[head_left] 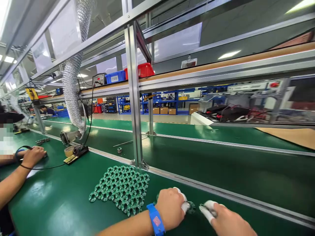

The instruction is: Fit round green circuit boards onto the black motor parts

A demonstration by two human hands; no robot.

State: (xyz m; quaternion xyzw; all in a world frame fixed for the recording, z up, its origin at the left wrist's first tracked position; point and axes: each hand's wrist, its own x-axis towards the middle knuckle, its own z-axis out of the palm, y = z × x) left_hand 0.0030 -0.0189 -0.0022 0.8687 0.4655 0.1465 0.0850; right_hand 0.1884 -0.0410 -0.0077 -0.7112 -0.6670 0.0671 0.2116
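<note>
My left hand (171, 208), with a blue wrist strap (157, 220) and white finger covers, is closed in a pinch. A small green ring-shaped circuit board (191, 207) shows at its fingertips, blurred and partly hidden. Just to the right, my right hand (227, 219) also wears white covers on thumb and finger. Its fingers are pinched around a slim greyish item whose kind I cannot make out. To the left of my hands lies a flat sheet of many joined green ring-shaped circuit boards (123, 188) on the green bench mat (56, 203).
An aluminium post (134, 98) rises from the bench behind the sheet. Further left stand a soldering stand (76, 153) and a flexible silver duct (72, 88). A co-worker's hand (33, 156) rests at far left. Red (145, 70) and blue (115, 77) bins sit on the shelf.
</note>
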